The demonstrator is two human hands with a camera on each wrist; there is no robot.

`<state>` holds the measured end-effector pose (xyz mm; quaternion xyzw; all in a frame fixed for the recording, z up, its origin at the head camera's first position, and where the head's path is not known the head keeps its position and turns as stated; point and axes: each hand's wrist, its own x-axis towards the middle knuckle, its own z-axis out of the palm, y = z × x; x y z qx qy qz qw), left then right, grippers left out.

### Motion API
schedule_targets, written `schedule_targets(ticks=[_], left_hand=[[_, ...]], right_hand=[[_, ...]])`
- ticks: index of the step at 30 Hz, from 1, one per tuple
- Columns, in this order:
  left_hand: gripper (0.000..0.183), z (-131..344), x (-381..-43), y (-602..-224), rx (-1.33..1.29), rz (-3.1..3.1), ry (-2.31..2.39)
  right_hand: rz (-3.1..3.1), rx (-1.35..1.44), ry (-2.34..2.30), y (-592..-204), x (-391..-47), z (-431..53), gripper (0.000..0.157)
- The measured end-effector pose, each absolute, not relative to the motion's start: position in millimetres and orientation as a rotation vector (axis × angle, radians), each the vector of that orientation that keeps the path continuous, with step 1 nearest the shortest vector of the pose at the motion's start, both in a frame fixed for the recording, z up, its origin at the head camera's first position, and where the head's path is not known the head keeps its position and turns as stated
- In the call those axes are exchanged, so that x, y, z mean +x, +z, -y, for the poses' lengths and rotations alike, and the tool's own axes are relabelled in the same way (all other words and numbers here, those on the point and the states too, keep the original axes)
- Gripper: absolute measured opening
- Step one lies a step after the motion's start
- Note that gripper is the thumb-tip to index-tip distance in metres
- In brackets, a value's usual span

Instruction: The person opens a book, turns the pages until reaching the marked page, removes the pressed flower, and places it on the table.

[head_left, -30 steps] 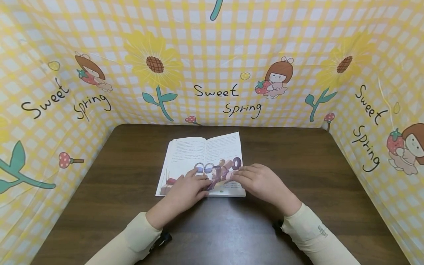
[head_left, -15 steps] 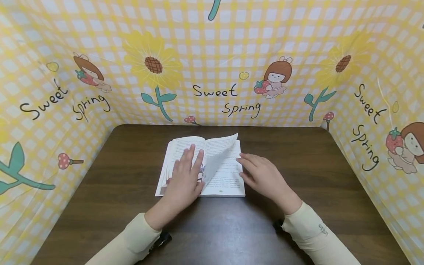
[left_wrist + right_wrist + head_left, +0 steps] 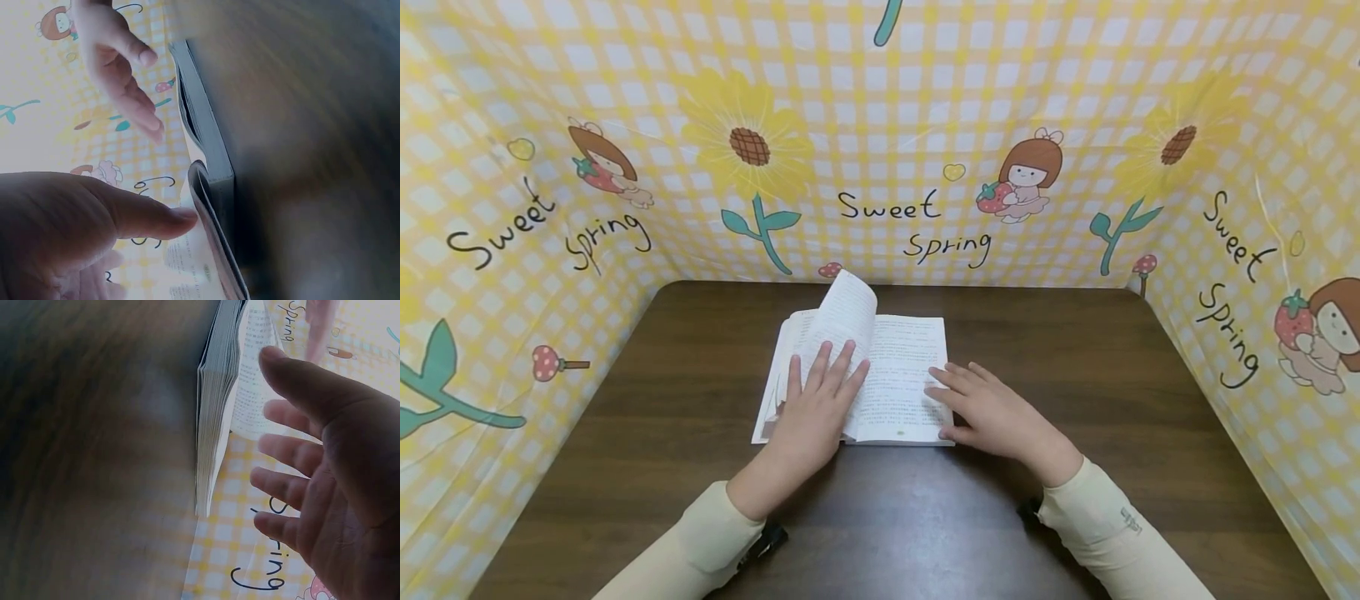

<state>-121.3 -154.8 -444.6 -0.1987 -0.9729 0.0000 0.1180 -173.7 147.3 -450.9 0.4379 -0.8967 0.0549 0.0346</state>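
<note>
An open book [image 3: 910,350] with printed pages lies on the dark table. One loose leaf [image 3: 847,304] stands partly raised and curved over its left half. My left hand [image 3: 816,408] is spread flat against that leaf, its fingers pointing away from me. In the left wrist view, the thumb [image 3: 178,219] lies by the book's spine, near the lower page edges. Over the right page's outer edge hovers my right hand [image 3: 992,412], fingers extended and apart. The right wrist view shows that palm [image 3: 350,456] holding nothing, beside the thick page block [image 3: 215,412].
The brown wooden table [image 3: 880,517] surrounds the book. Around its back and sides hangs a yellow checked cloth [image 3: 880,108] with flowers and lettering. Dark straps [image 3: 765,543] sit beneath the cream sleeves [image 3: 692,542].
The illustrated right page has been turned over to the left, uncovering a text page. My left hand has spread its fingers over the turned leaf. The right hand has drawn off it and loosened.
</note>
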Motion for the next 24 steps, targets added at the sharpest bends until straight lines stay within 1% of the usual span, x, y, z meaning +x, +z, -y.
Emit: schedule_targets(ticks=[4, 10, 24], left_hand=[[0.060, 156.1, -120.9, -443.9, -0.578, 2.903, -0.046], [0.053, 156.4, -120.2, -440.4, -0.574, 3.048, -0.128], [0.049, 158.6, -119.4, -442.2, -0.494, 3.178, -0.200]], right_hand=[[2.819, 1.395, 0.189, -451.9, -172.7, -148.0, 0.068], [2.888, 1.442, 0.236, -453.2, -171.8, -148.0, 0.071], [2.917, 1.465, 0.202, -456.4, -172.4, -148.0, 0.066]])
